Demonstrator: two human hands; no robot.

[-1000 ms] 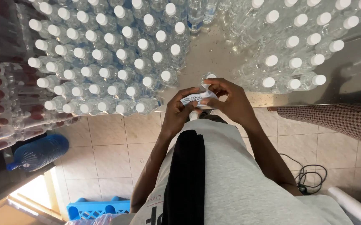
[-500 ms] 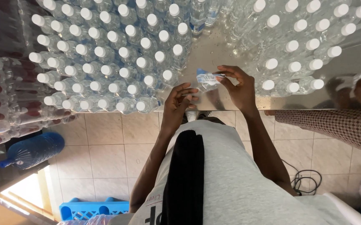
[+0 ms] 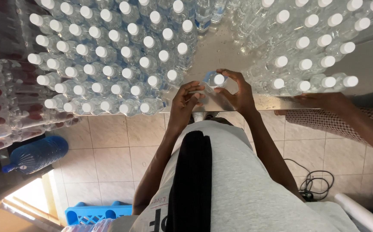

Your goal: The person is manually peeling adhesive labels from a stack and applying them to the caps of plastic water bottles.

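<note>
Small clear water bottle (image 3: 217,80) with white cap and blue-and-white label standing upright on the steel table (image 3: 221,51), in the bare gap between two blocks of bottles. Right hand (image 3: 238,92) curled round its right side, fingers (image 3: 228,74) arched over the top and closed on the shoulder and label, thumb low on the near side. Left hand (image 3: 185,102) just beside, on the near left; fingertips (image 3: 197,88) drawn loosely together and pointing at the label, holding nothing that shows; contact with the bottle not clear from this angle. Large block of capped bottles (image 3: 109,56) touching close on the left, second block (image 3: 306,47) on the right, both unlabelled as far as visible. Another person's hand (image 3: 324,101) with patterned sleeve (image 3: 324,122) resting on the table edge, well to the right. Below: tiled floor (image 3: 113,150), blue jug (image 3: 36,154) lying on its side, blue crate (image 3: 98,214), black cable (image 3: 311,184). Judged step: pressing the label flat round the bottle. To do well: keep bottle upright and steadied by the right-hand grip, smooth the label from its middle outward to the seam, avoid creases, keep elbows clear of the neighbouring rows so none topple.
</note>
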